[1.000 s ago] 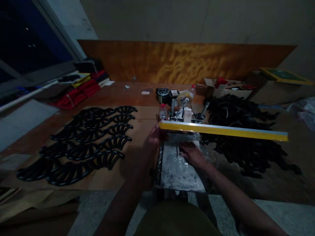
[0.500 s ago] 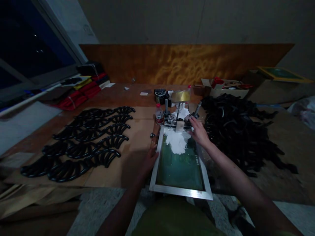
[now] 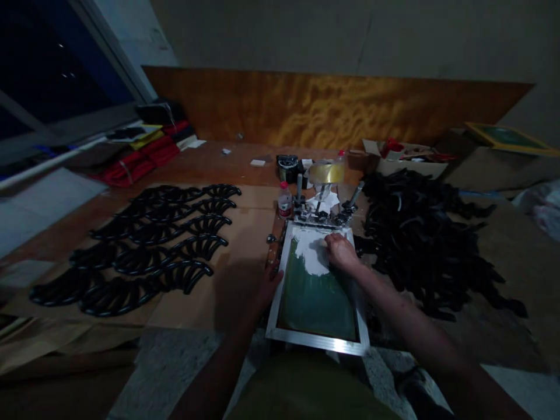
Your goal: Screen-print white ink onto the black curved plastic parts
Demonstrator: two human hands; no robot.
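A screen-printing frame (image 3: 275,318) with a silver metal border and green mesh lies in front of me. White ink (image 3: 311,251) is spread thickly over the mesh's far part. My right hand (image 3: 343,254) is closed above the ink's right side, around a small pale squeegee that the fingers almost wholly hide. Along the frame's left border rests my left hand (image 3: 270,286), its fingers extended and holding nothing. Behind the frame, a metal hinge clamp (image 3: 321,217) with upright rods grips its far end.
Black curved, ribbed pieces (image 3: 149,254) lie in rows on cardboard at left. A heap of black pieces (image 3: 420,239) covers the right side. A red-capped bottle (image 3: 284,201), a dark tub (image 3: 287,169) and a tape roll (image 3: 326,173) stand near the clamp.
My right hand has come down and nearer from the clamp, and its fingers have closed. The pale squeegee has left its upright spot by the clamp. My left hand stays at the border.
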